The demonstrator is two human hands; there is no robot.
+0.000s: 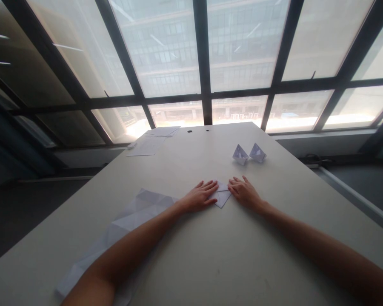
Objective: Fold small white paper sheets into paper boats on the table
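A small folded sheet of white paper lies flat on the table between my hands, one corner pointing toward me. My left hand rests on its left side, palm down with the fingers stretched out. On the right edge of the paper lie the fingertips of my right hand, also spread and flat. Parts of the paper are hidden under both hands. Beyond my right hand stand two folded paper boats, a left one and a right one, side by side.
A large creased sheet of paper lies on the white table, partly under my left forearm. Flat sheets and a small crumpled white piece lie at the far left edge. Windows rise behind the table.
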